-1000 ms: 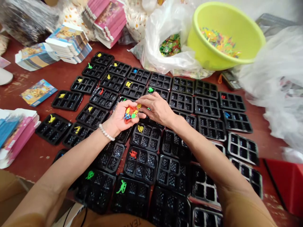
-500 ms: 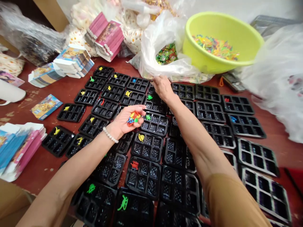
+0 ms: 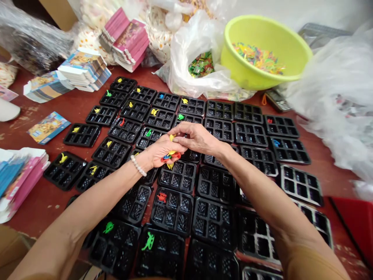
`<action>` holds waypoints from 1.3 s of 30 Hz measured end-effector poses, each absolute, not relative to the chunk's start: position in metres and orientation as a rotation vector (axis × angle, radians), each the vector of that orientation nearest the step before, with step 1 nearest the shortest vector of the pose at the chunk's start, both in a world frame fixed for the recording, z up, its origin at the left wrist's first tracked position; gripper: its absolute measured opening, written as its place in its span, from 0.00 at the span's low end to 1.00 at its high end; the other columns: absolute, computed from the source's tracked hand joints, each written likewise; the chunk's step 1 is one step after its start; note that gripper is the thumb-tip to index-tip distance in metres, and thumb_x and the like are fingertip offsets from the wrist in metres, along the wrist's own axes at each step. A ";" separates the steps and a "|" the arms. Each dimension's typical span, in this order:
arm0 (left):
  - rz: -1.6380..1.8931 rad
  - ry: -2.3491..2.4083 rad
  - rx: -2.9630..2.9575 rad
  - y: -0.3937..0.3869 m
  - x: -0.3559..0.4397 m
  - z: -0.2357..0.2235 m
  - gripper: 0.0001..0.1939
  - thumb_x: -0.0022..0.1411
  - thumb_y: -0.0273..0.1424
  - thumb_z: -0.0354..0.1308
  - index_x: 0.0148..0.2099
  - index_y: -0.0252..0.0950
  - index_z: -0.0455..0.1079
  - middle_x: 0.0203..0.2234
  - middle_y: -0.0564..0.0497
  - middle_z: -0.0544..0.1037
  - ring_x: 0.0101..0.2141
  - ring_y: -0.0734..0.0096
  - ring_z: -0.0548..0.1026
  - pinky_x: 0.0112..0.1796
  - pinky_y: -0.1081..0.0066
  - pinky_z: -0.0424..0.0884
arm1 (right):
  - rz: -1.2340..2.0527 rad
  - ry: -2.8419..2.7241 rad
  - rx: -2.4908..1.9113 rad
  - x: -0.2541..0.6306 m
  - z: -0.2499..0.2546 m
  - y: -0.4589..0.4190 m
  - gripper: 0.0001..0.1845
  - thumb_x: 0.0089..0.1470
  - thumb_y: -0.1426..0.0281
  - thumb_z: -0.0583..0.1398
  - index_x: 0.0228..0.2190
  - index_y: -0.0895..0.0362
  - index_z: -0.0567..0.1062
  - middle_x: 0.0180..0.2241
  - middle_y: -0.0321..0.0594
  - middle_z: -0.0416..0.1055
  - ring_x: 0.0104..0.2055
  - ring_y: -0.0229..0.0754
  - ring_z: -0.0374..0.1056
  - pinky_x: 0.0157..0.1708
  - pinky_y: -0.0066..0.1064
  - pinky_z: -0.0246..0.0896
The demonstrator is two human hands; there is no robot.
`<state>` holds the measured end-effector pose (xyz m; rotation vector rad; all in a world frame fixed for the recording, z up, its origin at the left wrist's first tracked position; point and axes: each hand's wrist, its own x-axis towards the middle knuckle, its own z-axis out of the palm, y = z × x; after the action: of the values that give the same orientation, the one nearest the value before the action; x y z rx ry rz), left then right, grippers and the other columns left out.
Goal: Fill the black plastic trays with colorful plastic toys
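My left hand [image 3: 163, 151], palm up with a beaded bracelet at the wrist, is cupped around several small plastic figures [image 3: 171, 155] in yellow, blue and red. Over it, my right hand [image 3: 195, 137] pinches a yellow plastic figure [image 3: 171, 138] from the pile. Both hands hover above rows of black six-compartment trays [image 3: 177, 177]. Single figures lie in corner compartments of many trays: a red figure [image 3: 162, 197], a green figure [image 3: 149, 241] and, in the back row, a yellow figure [image 3: 184, 101]. The tray directly beneath my hands is partly hidden.
A lime-green basin [image 3: 262, 46] of colourful pieces stands at the back right. Beside it sits a white plastic bag [image 3: 186, 74] with green packets. Stacks of printed boxes [image 3: 84, 70] line the left. A phone-like device [image 3: 276, 100] lies near the basin.
My right hand has come back from the rear tray to my left hand and taken a yellow figure. A yellow figure now shows in that rear tray. The view has shifted slightly.
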<state>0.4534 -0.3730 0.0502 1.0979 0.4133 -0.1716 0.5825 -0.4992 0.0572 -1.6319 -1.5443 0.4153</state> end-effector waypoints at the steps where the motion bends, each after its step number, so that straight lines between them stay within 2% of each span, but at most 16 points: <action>1: -0.175 0.379 1.077 -0.375 0.453 0.050 0.17 0.48 0.17 0.70 0.38 0.36 0.71 0.18 0.56 0.72 0.12 0.78 0.66 0.12 0.81 0.51 | 0.482 -1.491 -1.615 0.583 0.057 -0.505 0.11 0.64 0.68 0.63 0.46 0.56 0.83 0.43 0.42 0.83 0.43 0.42 0.78 0.47 0.38 0.74; 6: -0.246 0.278 0.982 -0.379 0.458 0.050 0.17 0.48 0.22 0.71 0.38 0.35 0.69 0.24 0.51 0.76 0.14 0.76 0.69 0.11 0.81 0.55 | 0.716 -1.177 -1.436 0.580 0.056 -0.529 0.12 0.62 0.61 0.67 0.42 0.56 0.81 0.37 0.39 0.82 0.37 0.39 0.76 0.38 0.33 0.74; 13: -0.176 0.351 0.937 -0.395 0.481 0.057 0.13 0.52 0.18 0.62 0.40 0.34 0.70 0.26 0.49 0.77 0.15 0.75 0.71 0.12 0.81 0.57 | 0.598 -0.984 -1.495 0.599 0.058 -0.548 0.16 0.54 0.57 0.73 0.36 0.57 0.82 0.33 0.38 0.81 0.32 0.37 0.73 0.35 0.32 0.71; 17: -0.113 0.402 0.949 -0.398 0.493 0.058 0.11 0.55 0.17 0.60 0.41 0.33 0.71 0.25 0.49 0.77 0.15 0.75 0.71 0.11 0.81 0.55 | 0.519 -0.968 -1.574 0.625 0.056 -0.549 0.14 0.56 0.59 0.71 0.38 0.56 0.83 0.33 0.39 0.81 0.30 0.37 0.70 0.30 0.32 0.68; 19: -0.106 0.401 0.937 -0.397 0.497 0.058 0.12 0.56 0.17 0.60 0.44 0.32 0.72 0.26 0.49 0.78 0.15 0.75 0.71 0.11 0.80 0.55 | 0.307 -0.927 -1.648 0.651 0.050 -0.547 0.10 0.58 0.63 0.68 0.40 0.56 0.83 0.34 0.39 0.81 0.30 0.38 0.70 0.32 0.34 0.70; 22: -0.154 0.408 0.874 -0.396 0.501 0.060 0.14 0.57 0.17 0.58 0.46 0.31 0.74 0.26 0.48 0.78 0.15 0.74 0.71 0.11 0.80 0.55 | -0.158 -0.840 -1.886 0.708 0.037 -0.543 0.06 0.57 0.72 0.65 0.38 0.56 0.83 0.33 0.40 0.81 0.34 0.43 0.72 0.43 0.43 0.74; 25: -0.200 0.471 0.760 -0.395 0.504 0.063 0.11 0.59 0.18 0.56 0.43 0.31 0.74 0.23 0.49 0.76 0.15 0.75 0.69 0.11 0.81 0.53 | -0.298 -0.759 -2.138 0.757 0.023 -0.536 0.10 0.54 0.78 0.65 0.38 0.58 0.83 0.35 0.44 0.81 0.38 0.48 0.75 0.51 0.49 0.71; 27: -0.194 0.497 0.713 -0.395 0.506 0.065 0.11 0.60 0.18 0.54 0.41 0.32 0.74 0.22 0.50 0.74 0.15 0.76 0.67 0.11 0.82 0.53 | -0.268 -0.765 -2.187 0.767 0.019 -0.532 0.12 0.55 0.78 0.65 0.42 0.59 0.83 0.38 0.46 0.82 0.41 0.49 0.76 0.51 0.48 0.70; 29: -0.163 0.493 0.717 -0.393 0.505 0.067 0.11 0.60 0.17 0.54 0.40 0.32 0.74 0.21 0.51 0.74 0.15 0.76 0.67 0.12 0.82 0.53 | -0.235 -0.845 -2.144 0.755 0.021 -0.533 0.14 0.58 0.72 0.65 0.46 0.59 0.83 0.42 0.48 0.83 0.44 0.50 0.76 0.52 0.46 0.69; 31: -0.130 0.481 0.745 -0.390 0.500 0.068 0.11 0.60 0.17 0.54 0.40 0.33 0.74 0.21 0.51 0.74 0.14 0.76 0.67 0.12 0.81 0.53 | -0.123 -0.979 -2.077 0.725 0.030 -0.540 0.14 0.59 0.66 0.65 0.45 0.58 0.84 0.43 0.47 0.83 0.45 0.49 0.76 0.51 0.43 0.70; 33: -0.100 0.485 0.773 -0.386 0.490 0.069 0.10 0.62 0.17 0.54 0.39 0.33 0.74 0.20 0.52 0.74 0.13 0.76 0.66 0.12 0.80 0.52 | 0.127 -1.137 -2.026 0.686 0.041 -0.552 0.14 0.57 0.62 0.67 0.41 0.57 0.85 0.40 0.43 0.83 0.43 0.48 0.76 0.48 0.41 0.70; 36: -0.077 0.520 0.789 -0.382 0.469 0.070 0.10 0.67 0.19 0.53 0.38 0.33 0.75 0.18 0.53 0.72 0.11 0.76 0.64 0.11 0.79 0.50 | 0.525 -1.335 -1.948 0.626 0.054 -0.576 0.12 0.56 0.62 0.68 0.39 0.56 0.85 0.36 0.39 0.82 0.38 0.43 0.76 0.43 0.37 0.70; 39: -0.087 0.551 0.768 -0.380 0.443 0.068 0.10 0.68 0.20 0.54 0.37 0.33 0.75 0.18 0.54 0.71 0.11 0.76 0.63 0.11 0.79 0.50 | 0.624 -1.491 -1.921 0.581 0.054 -0.595 0.09 0.58 0.67 0.67 0.41 0.56 0.84 0.39 0.39 0.82 0.39 0.41 0.76 0.42 0.35 0.69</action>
<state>0.4426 -0.3805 0.0677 0.7681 0.5511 -0.0868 0.5809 -0.5950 0.0535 -1.9207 -1.4913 0.6236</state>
